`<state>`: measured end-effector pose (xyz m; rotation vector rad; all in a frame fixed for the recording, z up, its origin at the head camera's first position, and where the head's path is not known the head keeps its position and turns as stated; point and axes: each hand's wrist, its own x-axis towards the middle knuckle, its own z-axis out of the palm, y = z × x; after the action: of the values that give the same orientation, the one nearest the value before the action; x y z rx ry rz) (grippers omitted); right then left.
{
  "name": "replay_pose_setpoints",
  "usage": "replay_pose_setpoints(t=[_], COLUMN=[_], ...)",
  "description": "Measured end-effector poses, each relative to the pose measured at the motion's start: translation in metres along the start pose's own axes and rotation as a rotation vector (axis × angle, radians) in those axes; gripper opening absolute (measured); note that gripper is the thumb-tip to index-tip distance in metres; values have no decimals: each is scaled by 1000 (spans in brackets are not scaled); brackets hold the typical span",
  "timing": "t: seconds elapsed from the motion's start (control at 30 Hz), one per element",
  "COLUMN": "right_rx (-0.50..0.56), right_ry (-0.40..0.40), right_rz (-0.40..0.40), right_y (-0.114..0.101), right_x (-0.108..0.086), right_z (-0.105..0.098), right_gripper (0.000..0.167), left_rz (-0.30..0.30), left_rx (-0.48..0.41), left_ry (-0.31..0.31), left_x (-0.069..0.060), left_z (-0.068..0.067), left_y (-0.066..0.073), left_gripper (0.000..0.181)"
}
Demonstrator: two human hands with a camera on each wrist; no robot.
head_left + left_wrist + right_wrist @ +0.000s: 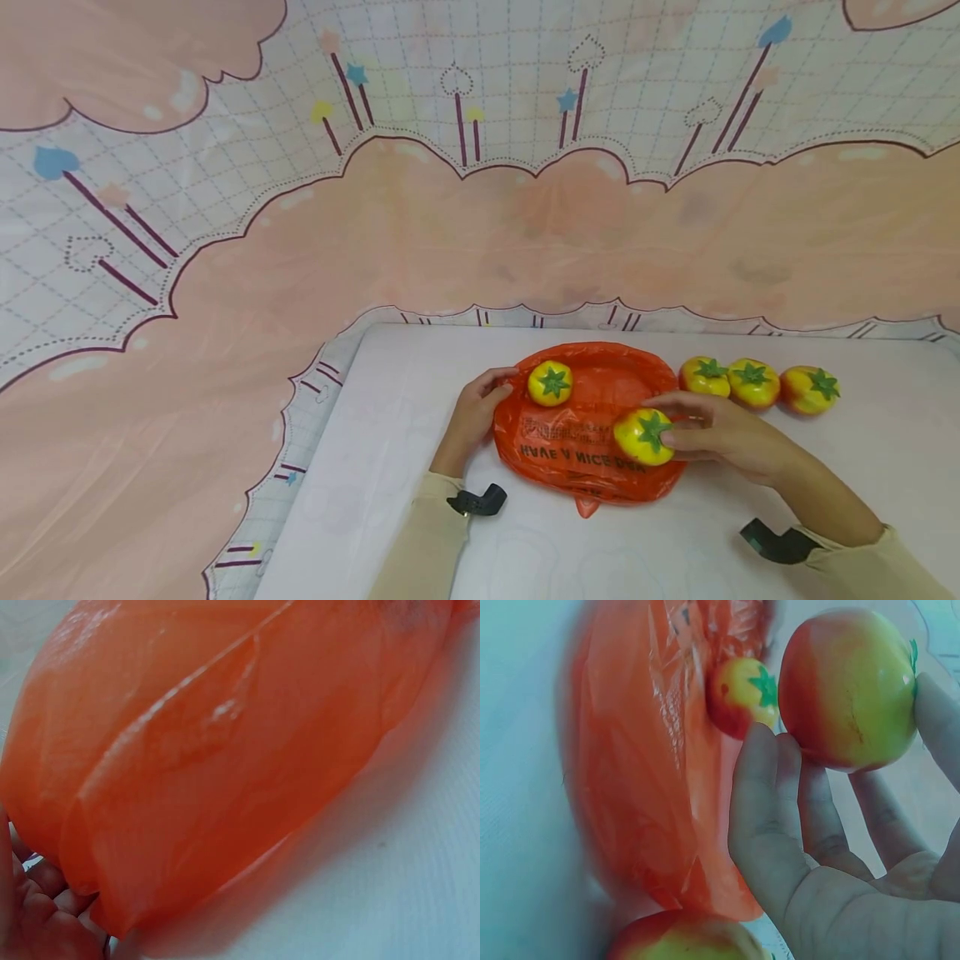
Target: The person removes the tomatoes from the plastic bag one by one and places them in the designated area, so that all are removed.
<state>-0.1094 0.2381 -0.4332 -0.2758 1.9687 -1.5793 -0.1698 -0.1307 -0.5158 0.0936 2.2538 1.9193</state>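
Note:
A red-orange plastic bag [592,483] with dark printed lettering lies spread out on the white table. My left hand [474,415] grips its left edge, and in the left wrist view the curled fingers [56,915] meet the bag's film [225,780]. One yellow-red toy tomato [550,383] with a green star-shaped top sits at the bag's upper left; whether it lies on or inside the bag I cannot tell. Over the bag's right part, my right hand [723,433] holds another toy tomato [643,437] between thumb and fingers, as the right wrist view confirms.
Right of the bag, three more toy tomatoes [752,383] stand in a row, partly behind my right hand. The white table [390,400] ends at a cloth backdrop [525,242] with cloud shapes. Black straps with devices [780,543] sit on both wrists.

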Motion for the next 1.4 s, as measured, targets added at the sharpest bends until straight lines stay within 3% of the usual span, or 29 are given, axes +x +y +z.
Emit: replay_pose_setpoints(t=[0.97,1.4], right_rx=[15,-6], right_ry=[21,59], right_rz=[20,44], right_y=[11,8], right_x=[-19,-34], right_z=[-27,-40], right_gripper=[44,44], left_rz=[-47,-2], left_rx=[-1,-18], left_ry=[16,-1], left_x=[2,-1], left_z=[2,0], left_y=[1,2], left_gripper=[31,29])
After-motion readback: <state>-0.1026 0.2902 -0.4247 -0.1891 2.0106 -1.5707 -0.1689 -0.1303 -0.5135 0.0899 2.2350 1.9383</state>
